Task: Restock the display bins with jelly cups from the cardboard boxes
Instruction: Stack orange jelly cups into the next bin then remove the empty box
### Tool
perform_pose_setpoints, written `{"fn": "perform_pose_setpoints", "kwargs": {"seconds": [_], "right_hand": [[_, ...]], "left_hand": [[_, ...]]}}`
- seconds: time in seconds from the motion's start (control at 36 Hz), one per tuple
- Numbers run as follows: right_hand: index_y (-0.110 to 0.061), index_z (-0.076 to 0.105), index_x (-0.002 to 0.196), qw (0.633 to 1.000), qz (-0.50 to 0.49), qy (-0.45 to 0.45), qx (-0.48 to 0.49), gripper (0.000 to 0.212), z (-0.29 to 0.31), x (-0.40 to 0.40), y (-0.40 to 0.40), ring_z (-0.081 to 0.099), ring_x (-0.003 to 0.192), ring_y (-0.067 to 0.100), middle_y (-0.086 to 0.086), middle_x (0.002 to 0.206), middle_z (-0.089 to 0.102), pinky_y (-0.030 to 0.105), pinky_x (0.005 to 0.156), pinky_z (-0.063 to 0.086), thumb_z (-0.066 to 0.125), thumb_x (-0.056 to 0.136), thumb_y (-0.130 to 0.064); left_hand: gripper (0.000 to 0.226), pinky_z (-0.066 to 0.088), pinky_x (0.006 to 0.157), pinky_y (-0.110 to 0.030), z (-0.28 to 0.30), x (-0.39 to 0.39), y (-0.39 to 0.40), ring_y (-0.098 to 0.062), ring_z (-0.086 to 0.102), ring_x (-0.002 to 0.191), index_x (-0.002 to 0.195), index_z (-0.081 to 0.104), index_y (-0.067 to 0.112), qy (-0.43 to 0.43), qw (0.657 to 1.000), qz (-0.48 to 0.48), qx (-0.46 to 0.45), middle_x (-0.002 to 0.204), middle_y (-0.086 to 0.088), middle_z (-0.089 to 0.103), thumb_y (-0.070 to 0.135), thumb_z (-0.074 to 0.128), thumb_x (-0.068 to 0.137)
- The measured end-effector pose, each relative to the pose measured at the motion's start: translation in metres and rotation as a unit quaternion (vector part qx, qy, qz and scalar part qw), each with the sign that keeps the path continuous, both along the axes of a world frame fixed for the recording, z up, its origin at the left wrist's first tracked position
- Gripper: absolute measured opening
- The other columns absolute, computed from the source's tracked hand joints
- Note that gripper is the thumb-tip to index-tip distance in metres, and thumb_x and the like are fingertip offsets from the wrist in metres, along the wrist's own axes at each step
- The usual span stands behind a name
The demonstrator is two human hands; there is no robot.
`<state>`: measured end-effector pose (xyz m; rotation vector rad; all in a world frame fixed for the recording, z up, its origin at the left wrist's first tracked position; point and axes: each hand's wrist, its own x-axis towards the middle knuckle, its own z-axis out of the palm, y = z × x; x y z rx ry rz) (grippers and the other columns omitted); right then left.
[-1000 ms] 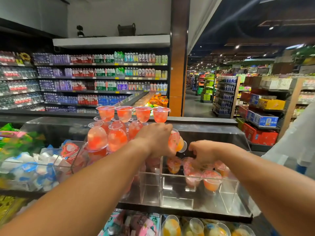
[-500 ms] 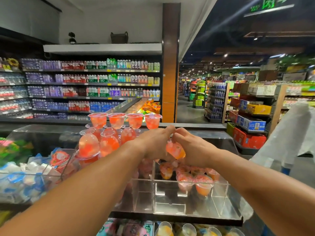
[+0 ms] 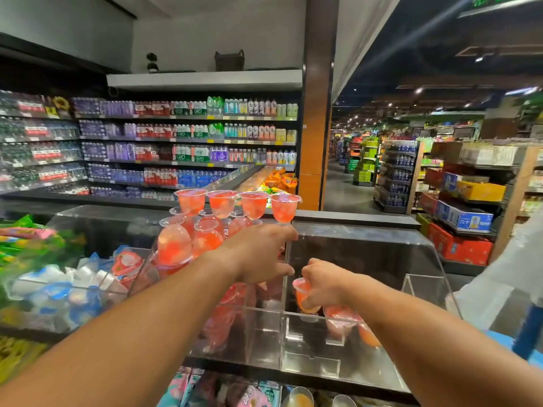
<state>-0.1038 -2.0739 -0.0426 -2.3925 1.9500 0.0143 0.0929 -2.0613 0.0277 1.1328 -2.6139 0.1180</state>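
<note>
The right hand [image 3: 324, 284] pinches a small orange-pink clear plastic jelly cup [image 3: 302, 293], fingers curled around its rounded body below the rim. It looks light, smooth and slippery, so the body is likely the surest hold. The left hand [image 3: 260, 254] hovers beside it, fingers loosely bent, apparently empty.

Bottled drinks [image 3: 188, 133] fill the shelves at upper left, a dark basket [image 3: 229, 60] sits on the white ledge [image 3: 205, 79] above them, and red cartons [image 3: 459, 245] stack at right.

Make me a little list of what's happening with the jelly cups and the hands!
place: shop aisle, clear display bin
right hand: grips an orange jelly cup over the right compartment
left hand: reaches to the stacked red jelly cups; grip unclear
top row: four cups standing upright
</note>
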Motion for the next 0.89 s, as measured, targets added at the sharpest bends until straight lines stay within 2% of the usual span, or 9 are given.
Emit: {"fn": "perform_pose_setpoints", "kwargs": {"seconds": [0.08, 0.19, 0.28, 0.39, 0.64, 0.72, 0.81, 0.89], "right_hand": [[-0.008, 0.071, 0.098, 1.000, -0.006, 0.018, 0.022, 0.037, -0.010, 0.003, -0.006, 0.041, 0.074, 0.009, 0.011, 0.102, 0.061, 0.037, 0.076, 0.051, 0.068, 0.076, -0.037], [-0.023, 0.070, 0.094, 0.996, 0.005, 0.071, 0.050, 0.036, -0.024, -0.001, -0.017, 0.049, 0.094, 0.021, -0.001, 0.089, 0.054, 0.043, 0.086, 0.052, 0.066, 0.074, -0.052], [-0.020, 0.072, 0.099, 0.992, 0.016, 0.093, 0.083, 0.035, -0.027, 0.002, -0.015, 0.050, 0.093, 0.022, 0.005, 0.095, 0.062, 0.040, 0.088, 0.052, 0.071, 0.076, -0.045], [-0.021, 0.071, 0.113, 0.992, 0.004, 0.080, 0.100, 0.064, -0.033, 0.004, -0.019, 0.058, 0.100, 0.026, 0.004, 0.110, 0.061, 0.045, 0.090, 0.056, 0.083, 0.058, -0.051], [-0.016, 0.053, 0.141, 0.991, -0.025, 0.073, 0.109, 0.102, -0.040, 0.008, -0.026, 0.054, 0.123, 0.031, 0.007, 0.137, 0.046, 0.041, 0.104, 0.048, 0.092, 0.054, -0.053], [-0.019, 0.053, 0.142, 0.991, -0.019, 0.069, 0.109, 0.100, -0.038, 0.006, -0.023, 0.052, 0.123, 0.029, 0.005, 0.137, 0.046, 0.044, 0.105, 0.048, 0.092, 0.055, -0.051], [-0.018, 0.055, 0.138, 0.992, -0.009, 0.068, 0.109, 0.094, -0.034, 0.002, -0.020, 0.054, 0.121, 0.029, 0.005, 0.133, 0.049, 0.041, 0.104, 0.048, 0.093, 0.058, -0.049], [-0.017, 0.061, 0.132, 0.990, 0.004, 0.071, 0.120, 0.084, -0.029, 0.000, -0.015, 0.054, 0.121, 0.029, 0.007, 0.127, 0.054, 0.041, 0.104, 0.047, 0.089, 0.062, -0.054]], "left_hand": [[0.063, 0.045, 0.103, -0.035, -0.001, 0.003, 0.000, -0.016, 0.051, 0.125, 0.145, 0.042, 0.031, -0.006, 1.000, 0.007, 0.001, 0.143, 0.006, 0.053, 0.048, 0.068, 0.091], [0.061, 0.041, 0.105, -0.035, -0.001, 0.006, 0.001, -0.016, 0.050, 0.127, 0.146, 0.042, 0.029, -0.016, 1.000, 0.014, -0.006, 0.143, 0.006, 0.053, 0.047, 0.066, 0.092], [0.062, 0.037, 0.108, -0.038, -0.003, 0.006, -0.001, -0.016, 0.050, 0.127, 0.146, 0.041, 0.031, -0.024, 0.999, 0.021, -0.016, 0.143, 0.007, 0.053, 0.051, 0.064, 0.093], [0.063, 0.037, 0.110, -0.042, -0.007, 0.005, -0.003, -0.017, 0.050, 0.130, 0.147, 0.039, 0.033, -0.031, 0.999, 0.026, -0.018, 0.145, 0.007, 0.052, 0.052, 0.063, 0.092], [0.063, 0.042, 0.108, -0.039, -0.007, 0.002, 0.000, -0.017, 0.049, 0.131, 0.147, 0.041, 0.031, -0.017, 1.000, 0.020, 0.001, 0.148, 0.006, 0.050, 0.048, 0.066, 0.092], [0.063, 0.043, 0.108, -0.039, -0.008, 0.003, 0.001, -0.018, 0.048, 0.132, 0.149, 0.039, 0.031, -0.027, 0.999, 0.021, 0.007, 0.149, 0.006, 0.048, 0.048, 0.064, 0.093], [0.062, 0.043, 0.107, -0.037, -0.009, 0.005, 0.002, -0.018, 0.048, 0.131, 0.148, 0.039, 0.031, -0.030, 0.999, 0.024, 0.008, 0.149, 0.006, 0.048, 0.049, 0.063, 0.094], [0.059, 0.044, 0.107, -0.038, -0.009, 0.005, 0.002, -0.017, 0.049, 0.130, 0.147, 0.040, 0.031, -0.029, 0.999, 0.024, 0.010, 0.148, 0.006, 0.049, 0.050, 0.061, 0.095]]}}
